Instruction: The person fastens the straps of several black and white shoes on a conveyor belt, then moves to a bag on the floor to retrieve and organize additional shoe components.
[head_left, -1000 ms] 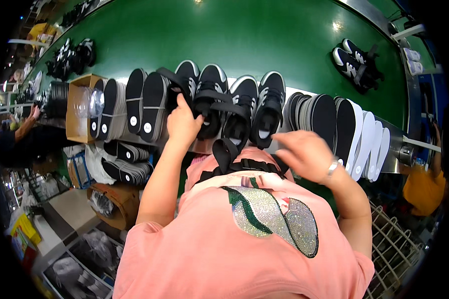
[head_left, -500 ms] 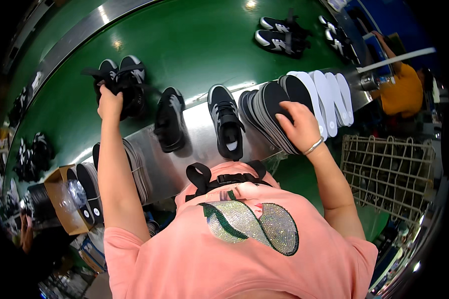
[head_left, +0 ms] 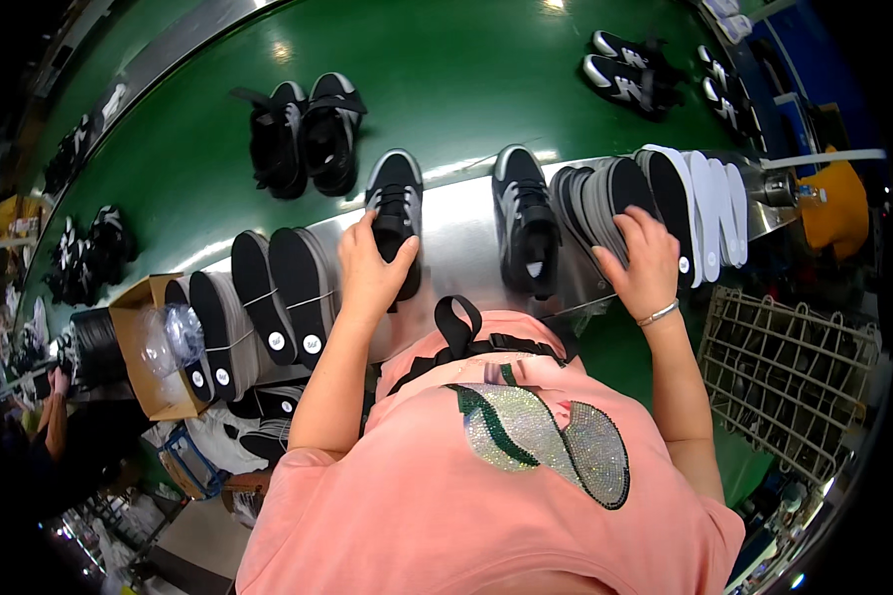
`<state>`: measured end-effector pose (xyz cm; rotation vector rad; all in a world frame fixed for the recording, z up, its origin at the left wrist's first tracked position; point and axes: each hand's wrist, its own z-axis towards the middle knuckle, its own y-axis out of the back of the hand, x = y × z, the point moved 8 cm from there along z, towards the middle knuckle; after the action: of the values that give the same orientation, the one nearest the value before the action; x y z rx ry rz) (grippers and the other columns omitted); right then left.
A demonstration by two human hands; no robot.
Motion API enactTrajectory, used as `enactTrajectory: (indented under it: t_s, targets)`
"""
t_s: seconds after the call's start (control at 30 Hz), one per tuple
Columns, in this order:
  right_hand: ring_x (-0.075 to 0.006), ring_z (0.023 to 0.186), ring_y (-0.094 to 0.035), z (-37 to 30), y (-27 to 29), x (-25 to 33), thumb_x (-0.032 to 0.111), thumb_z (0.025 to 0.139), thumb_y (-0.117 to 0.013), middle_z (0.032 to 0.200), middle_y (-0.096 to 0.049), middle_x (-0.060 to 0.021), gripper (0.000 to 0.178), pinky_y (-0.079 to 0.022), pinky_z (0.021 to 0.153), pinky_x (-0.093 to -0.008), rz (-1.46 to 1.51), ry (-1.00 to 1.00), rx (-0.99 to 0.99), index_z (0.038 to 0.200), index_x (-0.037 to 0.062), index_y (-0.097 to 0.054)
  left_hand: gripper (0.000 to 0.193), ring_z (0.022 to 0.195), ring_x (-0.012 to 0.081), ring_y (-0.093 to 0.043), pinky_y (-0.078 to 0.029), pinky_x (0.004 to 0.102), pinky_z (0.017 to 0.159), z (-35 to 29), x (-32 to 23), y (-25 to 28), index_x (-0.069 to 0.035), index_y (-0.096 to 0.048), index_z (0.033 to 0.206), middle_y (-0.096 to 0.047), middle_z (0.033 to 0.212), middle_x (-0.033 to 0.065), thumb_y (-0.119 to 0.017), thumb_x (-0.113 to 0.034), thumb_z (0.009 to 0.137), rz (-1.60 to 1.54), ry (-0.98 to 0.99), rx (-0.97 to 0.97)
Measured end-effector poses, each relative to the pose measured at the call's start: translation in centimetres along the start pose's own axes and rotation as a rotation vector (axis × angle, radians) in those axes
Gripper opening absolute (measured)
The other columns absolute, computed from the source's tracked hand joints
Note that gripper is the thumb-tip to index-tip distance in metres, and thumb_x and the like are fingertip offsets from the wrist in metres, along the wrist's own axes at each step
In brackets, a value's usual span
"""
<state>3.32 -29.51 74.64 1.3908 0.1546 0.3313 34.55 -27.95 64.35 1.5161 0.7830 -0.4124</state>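
My left hand (head_left: 369, 271) grips the sides of a black-and-grey sneaker (head_left: 397, 193) at its opening, thumb on one side and fingers on the other. The sneaker lies toe away on the metal ledge. To its right, a matching sneaker (head_left: 523, 213) lies apart, untouched. My right hand (head_left: 647, 260), with a bracelet at the wrist, has its fingers and thumb curled about a black insole (head_left: 629, 188) at the front of a standing row of insoles. Its fingertips partly hide the grip. A pair of black sneakers (head_left: 329, 134) stands farther off on the green surface.
White insoles (head_left: 706, 213) stand at the right end of the row. Banded insole bundles (head_left: 301, 283) and a cardboard box (head_left: 154, 362) with clear plastic are at left. A wire rack (head_left: 789, 372) stands at lower right. More sneakers (head_left: 627, 74) lie on the green surface (head_left: 456, 79).
My left hand has let go of the far sneaker pair and come back to the single near sneaker. My right hand stays at the insoles. The whole view has shifted.
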Motion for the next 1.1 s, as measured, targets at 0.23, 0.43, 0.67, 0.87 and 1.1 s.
enactTrajectory:
  t_s: [0.23, 0.43, 0.67, 0.87, 1.1]
  targets:
    - [-0.0312, 0.1, -0.044, -2.6, -8.8, 7.5, 0.026, 0.068, -0.064, 0.103, -0.053, -0.0115, 0.033, -0.04, 0.08, -0.0376, 0.025, 0.071, 0.586, 0.093, 0.0048, -0.058, 0.057, 0.094, 0.0284, -0.04, -0.035, 0.0369, 0.085, -4.2, 3.8, 1.3, 0.002, -0.033, 0.106, -0.037, 0.101, 0.0174, -0.066, -0.015, 0.063, -0.191, 0.154, -0.212]
    - [-0.0285, 0.098, -0.047, -2.6, -8.8, 8.0, 0.027, 0.071, -0.06, 0.1, -0.054, -0.0097, 0.025, -0.043, 0.077, -0.0377, 0.152, 0.116, 0.422, 0.084, 0.0054, -0.06, 0.067, 0.067, 0.0137, -0.046, -0.043, 0.023, 0.056, -4.1, 3.2, -3.8, -0.001, -0.024, 0.119, -0.04, 0.087, 0.008, -0.065, -0.009, 0.066, -0.863, 0.457, 0.273]
    - [-0.0319, 0.082, -0.053, -0.2, -1.1, 0.4, 0.023, 0.07, -0.065, 0.086, -0.057, -0.014, 0.026, -0.043, 0.073, -0.0377, 0.255, -0.092, -0.06, 0.086, 0.003, -0.057, 0.072, 0.093, 0.0354, -0.043, -0.038, 0.0419, 0.082, -1.2, -0.4, -2.0, 0.001, -0.032, 0.115, -0.044, 0.095, 0.0213, -0.07, -0.012, 0.055, 0.065, -0.221, -0.137]
    - [-0.031, 0.091, -0.052, -1.7, -2.8, -7.8, 0.028, 0.062, -0.073, 0.099, -0.054, -0.0122, 0.046, -0.043, 0.077, -0.0369, 0.125, -0.321, 0.043, 0.096, 0.0058, -0.052, 0.032, 0.086, 0.0327, -0.051, -0.043, 0.0386, 0.076, 0.0, -4.9, -3.6, 0.0, -0.049, 0.091, -0.053, 0.094, 0.0158, -0.064, -0.013, 0.066, 0.14, -0.752, 0.08]
    - [-0.0287, 0.088, -0.053, -0.3, 0.0, -4.9, 0.021, 0.064, -0.07, 0.096, -0.054, -0.0119, 0.034, -0.042, 0.074, -0.0361, 0.062, -0.201, -0.057, 0.09, 0.0048, -0.053, 0.014, 0.075, 0.0311, -0.055, -0.045, 0.0372, 0.065, 0.7, -5.0, -2.2, -0.008, -0.058, 0.086, -0.057, 0.081, 0.0103, -0.058, -0.017, 0.076, -0.018, -0.656, 0.002]
